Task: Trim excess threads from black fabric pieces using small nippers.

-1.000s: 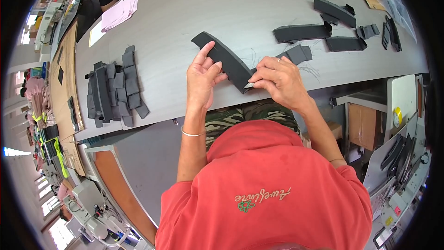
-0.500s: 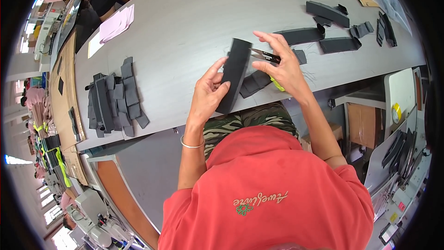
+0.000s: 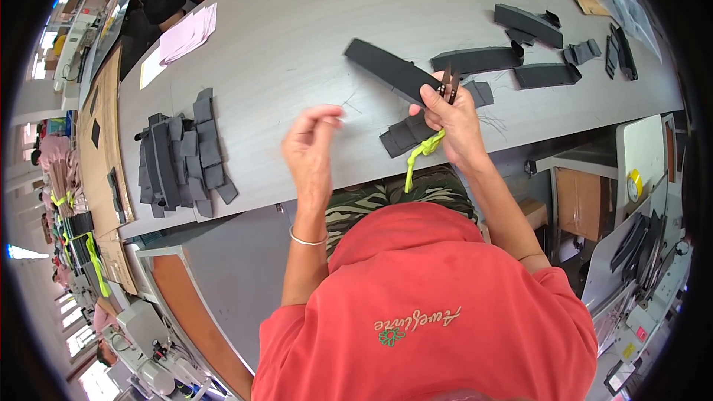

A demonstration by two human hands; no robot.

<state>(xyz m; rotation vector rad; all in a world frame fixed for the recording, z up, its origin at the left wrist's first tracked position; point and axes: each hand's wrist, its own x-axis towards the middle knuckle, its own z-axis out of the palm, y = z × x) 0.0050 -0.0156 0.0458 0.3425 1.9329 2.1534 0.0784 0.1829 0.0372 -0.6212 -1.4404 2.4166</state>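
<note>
Strip [image 3: 388,68]: in the head view we find it above the table [image 3: 297,37], slanting from the right hand [image 3: 459,125] up and toward the far left. Its near end is under the thumb; its far end is free, and we cannot tell whether that end touches the table.

Right grip: closed on the near end of the strip, thumb on top. The same hand carries the dark snips [image 3: 450,80], blades pointing away from the body. We cannot tell whether the blades are parted. A yellow-green cord [image 3: 423,150] hangs just below this hand.

Left grip: partly open, fingers half curled, blurred. The left hand [image 3: 310,150] is well apart from the strip; we see nothing held in it.

Surroundings: a folded dark band [image 3: 402,135] lies on the table, partly hidden by the right hand. The pile [image 3: 178,156] of dark pieces is at the left; other strips [image 3: 546,74] lie at the far right.

Step in hand: we judge it to be a one-handed hold of strip and snips, with the left hand free. Any next move calls for a firm thumb on the strip and blades kept clear of its cloth and of our fingers; turning the strip would call for the left hand as support.
</note>
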